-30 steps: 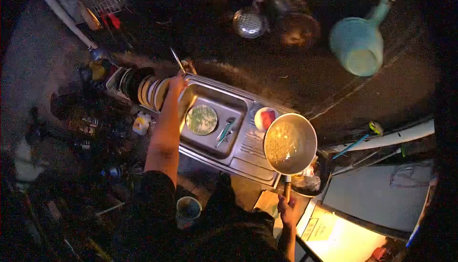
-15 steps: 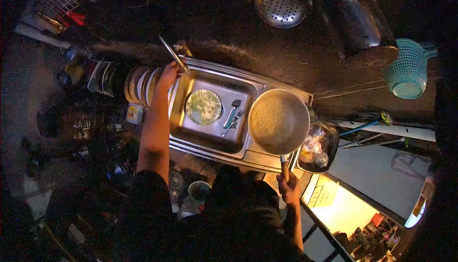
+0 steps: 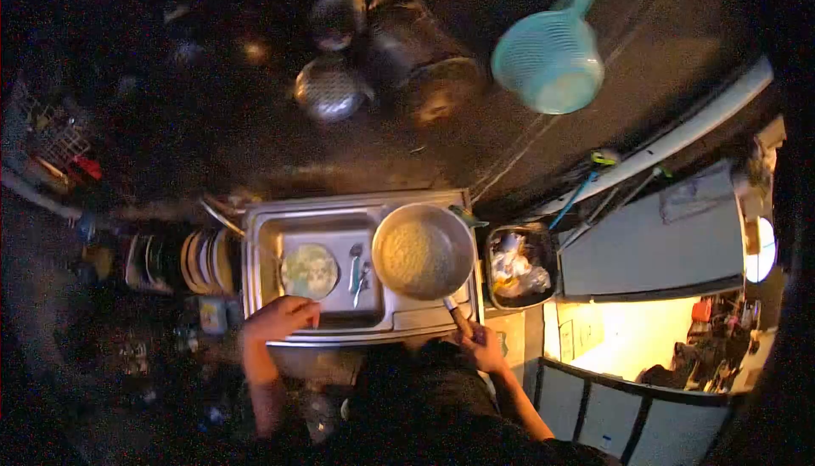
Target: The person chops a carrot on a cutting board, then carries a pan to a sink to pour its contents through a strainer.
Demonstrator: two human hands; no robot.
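Observation:
My right hand [image 3: 484, 347] is wrapped around the handle of a deep pan [image 3: 424, 251], which rests on the drainboard at the sink's right and has a pale, grainy-looking bottom. At the front left edge of the metal sink [image 3: 365, 333] hovers my left hand [image 3: 282, 318], slightly blurred, its thumb apart from loosely bent fingers and nothing visible in them. Inside the basin lie a green-and-white patterned plate [image 3: 310, 271] and some cutlery [image 3: 356, 275] with a teal handle. The faucet [image 3: 222, 216] rises at the back left corner.
Plates stand upright in a rack [image 3: 204, 261] to the left. A black bin [image 3: 519, 266] with plastic rubbish sits right of the sink. On the wall hang a turquoise strainer [image 3: 550, 63], a perforated metal skimmer [image 3: 329, 88] and a dark pot [image 3: 433, 84]. A lit doorway [image 3: 624, 330] opens at right.
My left hand has left the faucet and come back toward the sink's front edge. My right hand still grips the pan handle. The camera view has tilted up and turned.

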